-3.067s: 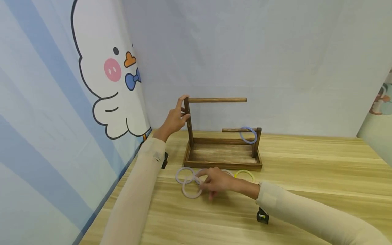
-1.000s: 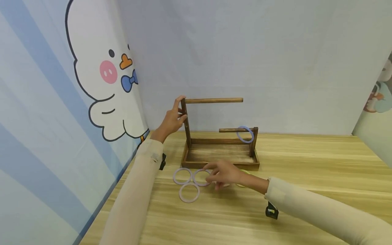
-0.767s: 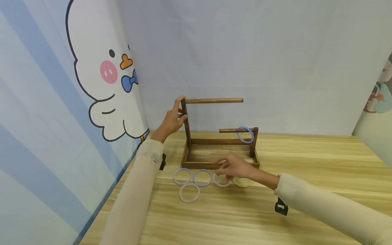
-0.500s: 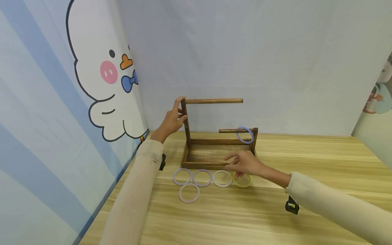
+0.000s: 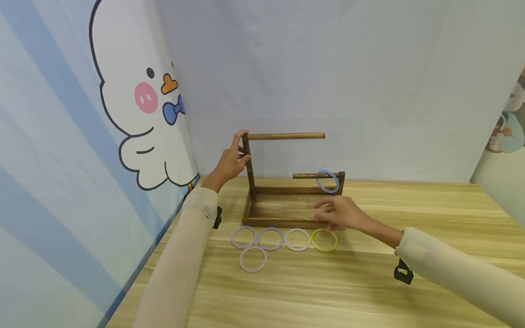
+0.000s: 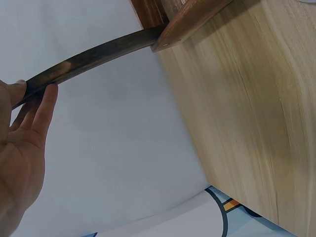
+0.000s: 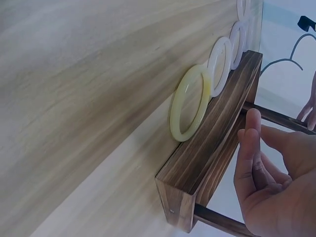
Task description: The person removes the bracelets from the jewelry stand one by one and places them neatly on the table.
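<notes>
My left hand (image 5: 229, 163) grips the tall left post (image 5: 251, 177) of a dark wooden stand, thumb and fingers on either side of it in the left wrist view. A blue bangle (image 5: 338, 184) hangs on the stand's short lower bar (image 5: 304, 176). My right hand (image 5: 344, 213), loosely bent and holding nothing, is over the right front of the stand's tray (image 5: 283, 223). Just in front of it lies a yellow bangle (image 5: 324, 250). Left of that lie a white bangle (image 5: 297, 249) and two lilac bangles, one in the middle (image 5: 270, 249) and one farther left (image 5: 244, 246).
A pale pinkish bangle (image 5: 253, 271) lies in front of the two lilac ones. The long upper bar (image 5: 287, 136) bears nothing. Behind the wooden table (image 5: 311, 291) hangs a grey cloth (image 5: 369, 91), with a printed cartoon curtain (image 5: 123, 109) at the left.
My right hand has moved right along the row of bangles and up toward the stand, leaving the pale pinkish bangle flat in front of the row. My left hand stays on the post.
</notes>
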`<state>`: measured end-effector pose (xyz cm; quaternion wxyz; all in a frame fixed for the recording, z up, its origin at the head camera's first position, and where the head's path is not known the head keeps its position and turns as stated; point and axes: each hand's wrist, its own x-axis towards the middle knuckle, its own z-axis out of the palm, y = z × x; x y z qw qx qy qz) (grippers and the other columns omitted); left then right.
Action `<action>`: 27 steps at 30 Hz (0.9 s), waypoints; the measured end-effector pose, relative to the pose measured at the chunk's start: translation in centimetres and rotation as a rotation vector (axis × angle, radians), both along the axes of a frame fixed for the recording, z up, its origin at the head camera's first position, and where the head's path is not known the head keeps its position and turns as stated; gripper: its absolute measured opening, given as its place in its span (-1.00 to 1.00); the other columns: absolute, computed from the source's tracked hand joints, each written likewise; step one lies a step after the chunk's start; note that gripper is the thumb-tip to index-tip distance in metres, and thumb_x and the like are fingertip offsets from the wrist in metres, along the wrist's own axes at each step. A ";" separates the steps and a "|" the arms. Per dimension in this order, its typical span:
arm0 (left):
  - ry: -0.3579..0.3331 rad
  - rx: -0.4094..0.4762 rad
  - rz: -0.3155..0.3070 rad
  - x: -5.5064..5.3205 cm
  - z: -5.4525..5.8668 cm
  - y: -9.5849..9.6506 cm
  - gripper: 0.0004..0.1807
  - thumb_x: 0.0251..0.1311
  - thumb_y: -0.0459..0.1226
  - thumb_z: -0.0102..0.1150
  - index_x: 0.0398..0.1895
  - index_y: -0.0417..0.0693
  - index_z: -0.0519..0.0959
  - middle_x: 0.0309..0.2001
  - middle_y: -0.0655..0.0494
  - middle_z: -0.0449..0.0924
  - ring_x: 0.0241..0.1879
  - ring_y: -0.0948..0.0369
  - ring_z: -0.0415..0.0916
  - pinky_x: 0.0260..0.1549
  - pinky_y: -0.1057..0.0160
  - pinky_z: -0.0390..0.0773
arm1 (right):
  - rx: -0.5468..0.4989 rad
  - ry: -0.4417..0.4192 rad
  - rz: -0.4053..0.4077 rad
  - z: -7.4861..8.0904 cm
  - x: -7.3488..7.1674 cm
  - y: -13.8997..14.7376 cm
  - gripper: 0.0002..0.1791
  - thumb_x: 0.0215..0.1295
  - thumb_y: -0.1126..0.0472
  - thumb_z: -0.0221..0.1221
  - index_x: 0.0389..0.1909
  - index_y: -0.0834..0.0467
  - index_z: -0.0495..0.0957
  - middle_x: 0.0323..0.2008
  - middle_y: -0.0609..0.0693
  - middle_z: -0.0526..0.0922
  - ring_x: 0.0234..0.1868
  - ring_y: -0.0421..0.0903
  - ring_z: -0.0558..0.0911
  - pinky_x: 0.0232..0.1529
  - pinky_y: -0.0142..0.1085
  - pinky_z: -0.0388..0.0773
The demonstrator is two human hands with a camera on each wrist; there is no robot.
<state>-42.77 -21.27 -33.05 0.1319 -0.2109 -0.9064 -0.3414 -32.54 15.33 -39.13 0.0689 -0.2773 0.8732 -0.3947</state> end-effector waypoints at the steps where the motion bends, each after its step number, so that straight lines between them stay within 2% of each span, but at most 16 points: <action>1: 0.000 0.002 -0.002 0.0 0.0 0.0 -0.17 0.55 -0.37 0.06 0.65 0.26 -0.14 0.13 -0.32 0.55 0.16 -0.23 0.60 -0.12 -0.06 0.74 | 0.003 0.007 -0.001 0.1 0.0 0.2 -0.62 0.43 0.23 0.32 0.15 0.37 0.63 -0.32 0.23 0.80 -0.59 0.12 0.75 -0.52 -0.17 0.75; 5: 0.006 0.007 -0.005 0.0 0.1 0.0 -0.17 0.55 -0.37 0.07 0.65 0.29 -0.14 0.14 -0.32 0.56 0.16 -0.23 0.60 -0.14 -0.05 0.74 | 0.011 0.022 -0.023 0.3 -0.1 0.8 -0.64 0.44 0.24 0.31 0.12 0.38 0.63 -0.31 0.24 0.80 -0.61 0.01 0.74 -0.50 -0.12 0.76; 10: 0.007 0.008 -0.009 0.2 0.2 0.0 -0.17 0.55 -0.37 0.07 0.65 0.28 -0.14 0.13 -0.32 0.56 0.16 -0.23 0.60 -0.15 -0.04 0.74 | 0.021 0.018 -0.049 0.3 -0.1 1.8 -0.64 0.46 0.26 0.29 0.12 0.42 0.62 -0.27 0.26 0.79 -0.62 -0.04 0.74 -0.51 -0.21 0.75; 13: 0.010 0.005 -0.012 0.2 0.2 -0.1 -0.17 0.55 -0.38 0.07 0.65 0.27 -0.14 0.12 -0.32 0.56 0.15 -0.23 0.61 -0.14 -0.05 0.74 | 0.015 0.006 -0.070 0.2 -0.1 2.6 -0.65 0.47 0.27 0.27 0.13 0.43 0.61 -0.23 0.30 0.78 -0.60 -0.01 0.74 -0.52 -0.22 0.74; 20: 0.025 0.003 -0.014 0.2 0.1 -0.3 -0.17 0.54 -0.40 0.07 0.65 0.25 -0.13 0.11 -0.34 0.56 0.15 -0.24 0.61 -0.04 -0.09 0.72 | 0.020 0.053 -0.101 0.3 -0.1 3.5 -0.62 0.52 0.25 0.23 0.15 0.46 0.59 -0.23 0.36 0.77 -0.57 0.09 0.75 -0.51 -0.07 0.74; 27: 0.017 0.006 -0.015 0.3 0.1 -0.4 -0.18 0.54 -0.39 0.07 0.65 0.23 -0.13 0.12 -0.34 0.56 0.14 -0.23 0.62 -0.10 -0.08 0.73 | 0.015 0.111 -0.144 0.8 -0.3 3.6 -0.56 0.51 0.24 0.24 0.20 0.52 0.53 -0.15 0.41 0.75 -0.54 0.12 0.76 -0.48 -0.06 0.76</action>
